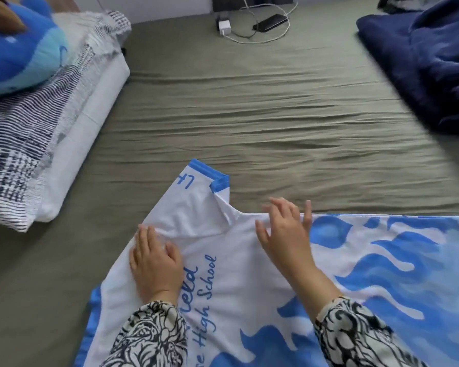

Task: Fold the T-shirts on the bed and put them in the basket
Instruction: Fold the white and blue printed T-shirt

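A white T-shirt (249, 282) with blue flame shapes and blue lettering lies spread on the olive bed sheet (249, 115) at the bottom of the view. Its blue-cuffed sleeve (204, 189) points away from me, its cuff corner turned over. My left hand (154, 258) presses flat on the shoulder area near the sleeve seam. My right hand (284, 234) lies with spread, straight fingers on the shirt's far edge, just right of the sleeve. No basket is in view.
A pillow stack with a black-and-white striped cover (37, 133) and a blue plush toy (19, 49) sits at the left. A dark blue blanket (429, 67) lies at the right. A phone (272, 22), charger and cable rest at the far edge.
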